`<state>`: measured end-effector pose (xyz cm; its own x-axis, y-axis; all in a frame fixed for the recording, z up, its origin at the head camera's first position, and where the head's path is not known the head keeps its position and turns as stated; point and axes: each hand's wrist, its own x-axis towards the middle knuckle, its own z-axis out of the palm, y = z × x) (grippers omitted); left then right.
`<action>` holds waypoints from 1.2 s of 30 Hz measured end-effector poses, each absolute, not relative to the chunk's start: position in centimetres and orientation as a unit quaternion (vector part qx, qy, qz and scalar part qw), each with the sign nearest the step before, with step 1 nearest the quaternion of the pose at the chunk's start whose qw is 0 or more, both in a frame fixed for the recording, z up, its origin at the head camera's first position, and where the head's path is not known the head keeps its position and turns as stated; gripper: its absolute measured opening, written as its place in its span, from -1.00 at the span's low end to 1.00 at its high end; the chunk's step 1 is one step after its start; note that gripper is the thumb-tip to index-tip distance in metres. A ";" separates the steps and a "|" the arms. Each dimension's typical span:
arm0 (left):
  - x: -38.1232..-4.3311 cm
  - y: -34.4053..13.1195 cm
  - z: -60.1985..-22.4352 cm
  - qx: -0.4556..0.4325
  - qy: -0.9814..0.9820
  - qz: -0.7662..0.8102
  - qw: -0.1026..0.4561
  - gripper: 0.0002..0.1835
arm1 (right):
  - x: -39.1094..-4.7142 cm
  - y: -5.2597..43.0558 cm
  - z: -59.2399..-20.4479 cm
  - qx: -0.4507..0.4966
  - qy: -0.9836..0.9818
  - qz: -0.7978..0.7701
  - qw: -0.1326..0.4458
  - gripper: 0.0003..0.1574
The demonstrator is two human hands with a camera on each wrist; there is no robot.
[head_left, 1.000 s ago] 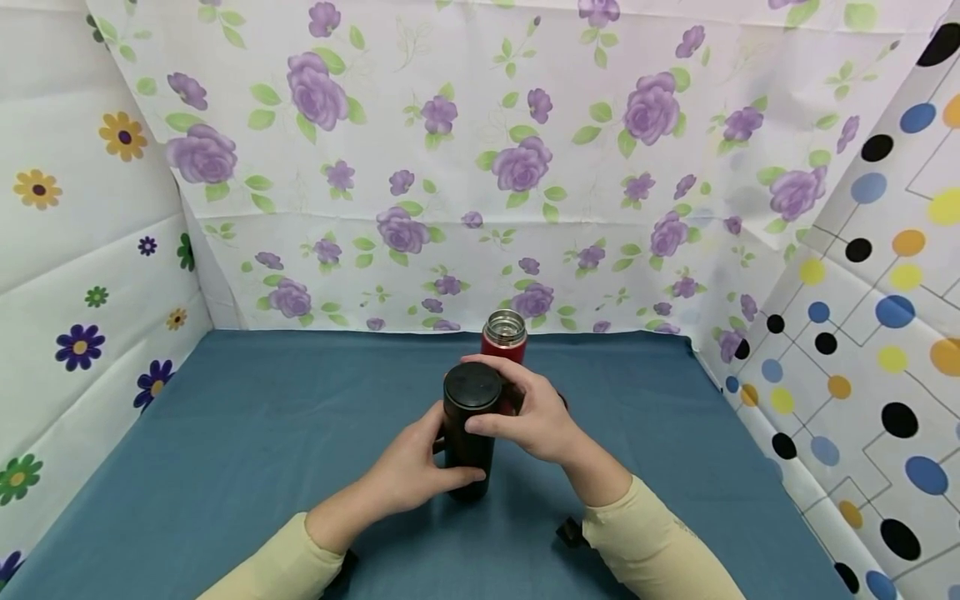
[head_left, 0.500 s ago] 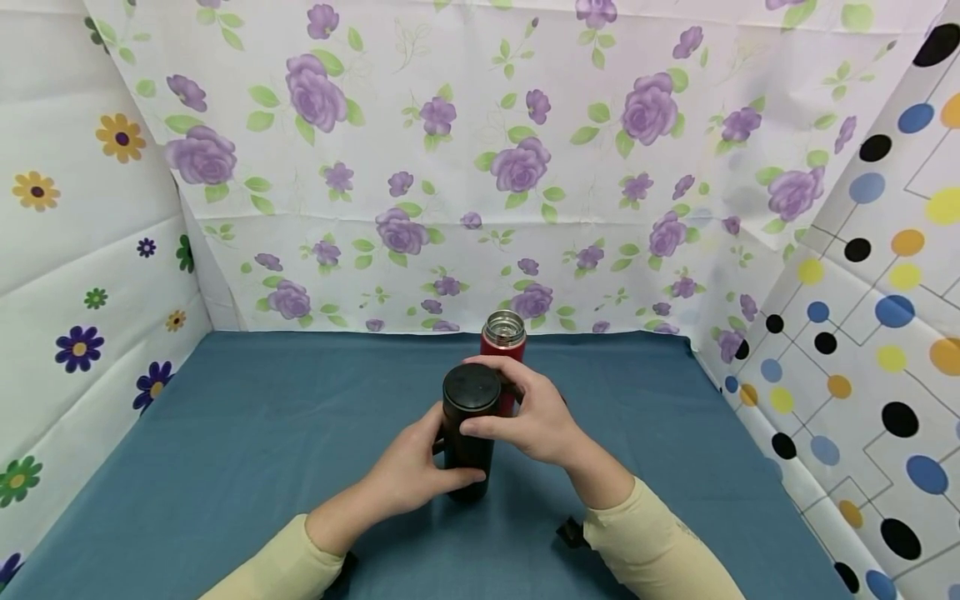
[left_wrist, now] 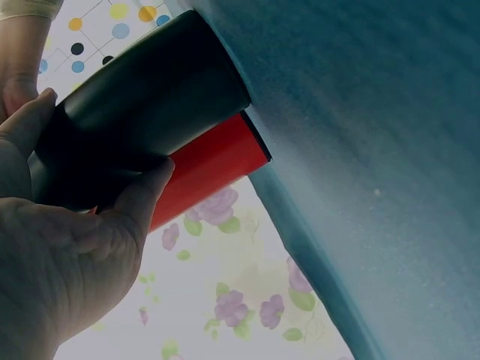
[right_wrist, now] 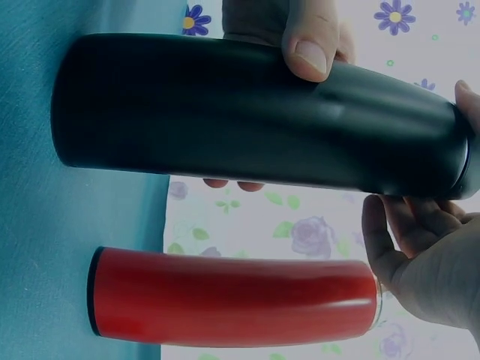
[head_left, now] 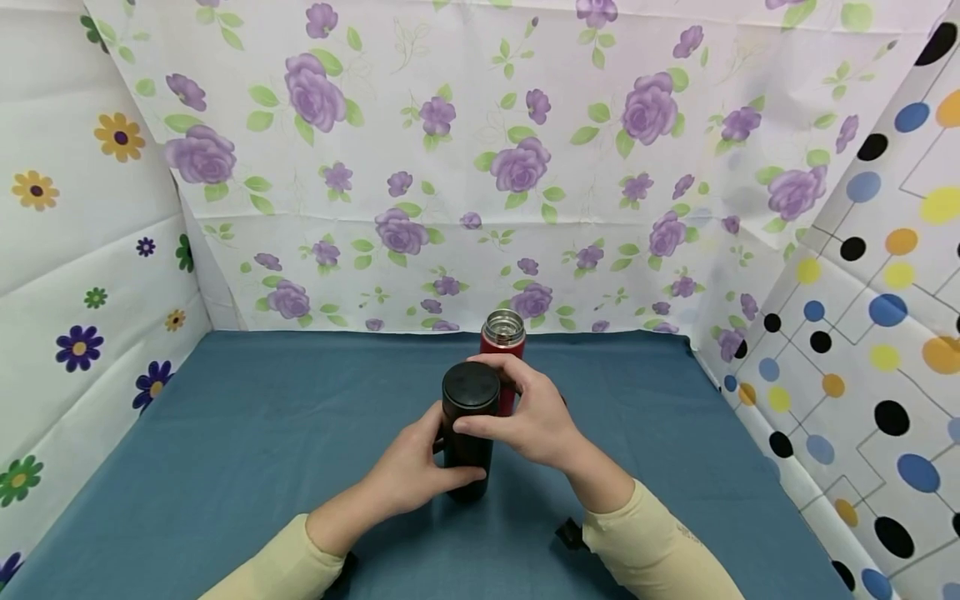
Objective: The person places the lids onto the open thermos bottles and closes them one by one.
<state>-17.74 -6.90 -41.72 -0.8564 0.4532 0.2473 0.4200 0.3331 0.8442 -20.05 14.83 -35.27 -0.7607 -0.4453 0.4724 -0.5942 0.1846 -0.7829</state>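
Note:
A black thermos flask (head_left: 468, 454) stands upright near the middle of the table, its round black lid (head_left: 471, 385) on top. My left hand (head_left: 401, 467) grips the body from the left, thumb across the front. Around the upper end, at the lid, my right hand (head_left: 528, 412) curls its fingers and thumb. Close behind is a red thermos flask (head_left: 504, 340), upright, with an open metal mouth. The right wrist view shows the red flask (right_wrist: 236, 300) apart from the black flask (right_wrist: 247, 112). My right hand's far fingers are partly hidden in the head view.
A blue cloth (head_left: 300, 417) covers the table. A purple-flowered curtain (head_left: 450, 167) hangs at the back edge, with printed sheets on the left (head_left: 75, 292) and right (head_left: 862, 333). A small black object (head_left: 572, 533) shows beside the right sleeve.
My right thumb has slid slightly left around the top of the black thermos flask, and the right hand has turned a little. The left hand and the red flask stay in place.

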 end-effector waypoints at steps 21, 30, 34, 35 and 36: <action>-17.9 -7.4 -41.5 0.276 0.812 0.514 0.037 -0.12 | -21.0 14.8 -35.9 0.423 -0.611 0.663 -0.090 -0.09; -18.1 -7.5 -41.6 0.280 0.812 0.511 0.039 -0.13 | -21.3 14.8 -35.9 0.445 -0.572 0.679 -0.117 -0.03; -18.1 -7.5 -41.6 0.277 0.813 0.510 0.035 -0.11 | -21.2 14.9 -35.8 0.425 -0.596 0.672 -0.109 -0.08; -18.0 -7.5 -41.6 0.277 0.813 0.510 0.036 -0.10 | -21.2 15.0 -35.8 0.420 -0.606 0.668 -0.105 -0.10; -18.0 -7.4 -41.6 0.277 0.813 0.510 0.036 -0.10 | -21.2 15.0 -35.8 0.414 -0.616 0.662 -0.099 -0.11</action>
<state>-18.00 -7.43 -41.55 -0.8439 0.4875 0.2243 0.4140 0.3257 0.8500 -21.17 15.00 -35.81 -0.6367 -0.6426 0.4263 -0.3792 -0.2205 -0.8987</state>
